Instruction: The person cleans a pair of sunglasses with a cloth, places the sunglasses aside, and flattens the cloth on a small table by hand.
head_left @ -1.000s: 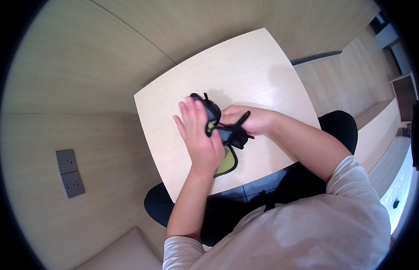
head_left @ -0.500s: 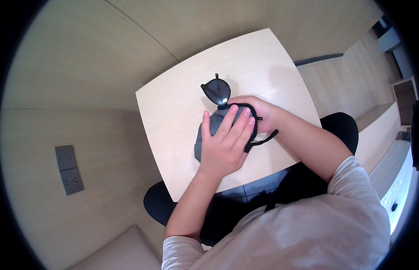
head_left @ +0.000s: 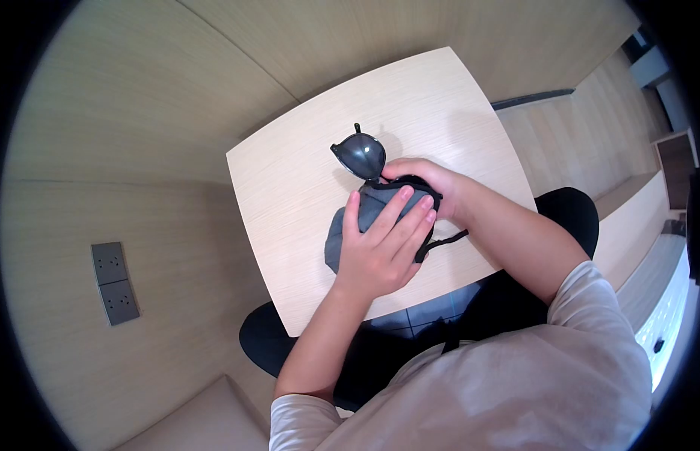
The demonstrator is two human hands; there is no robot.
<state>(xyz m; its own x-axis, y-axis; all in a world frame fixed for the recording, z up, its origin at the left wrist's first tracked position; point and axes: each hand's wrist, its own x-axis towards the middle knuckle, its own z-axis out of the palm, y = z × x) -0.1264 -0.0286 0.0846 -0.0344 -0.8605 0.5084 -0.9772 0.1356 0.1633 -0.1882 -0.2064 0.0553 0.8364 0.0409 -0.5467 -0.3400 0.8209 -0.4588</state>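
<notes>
The left hand (head_left: 378, 255) lies palm down over a soft grey glasses case (head_left: 335, 244), its fingers spread apart and pressed against the fabric, the fingertips reaching towards the black-trimmed edge. The right hand (head_left: 433, 180) is at the far right side of the case, at that black edge, one fingertip just beside the sunglasses (head_left: 363, 155). Most of its other fingers are hidden behind the case, so how tightly its grip is closed cannot be told.

The sunglasses are partly out of the case: one dark round lens in a black frame shows fully beyond the edge, with a short black temple end (head_left: 357, 128) sticking up past it. The rest of the frame runs down towards the right hand and is covered by the hands and the case; a dark part of it may show at the black edge, but how much sits inside cannot be told. A thin black strip (head_left: 448, 241) projects from the lower right of the case; whether it is a temple or a piece of trim is unclear.

Both hands and the case are over the pale wood-grain table (head_left: 440, 98). Left of the table, a wood-panelled wall (head_left: 154, 150) carries two grey socket plates (head_left: 108, 263), one above the other. A beige padded seat (head_left: 203, 421) shows at the lower left.
</notes>
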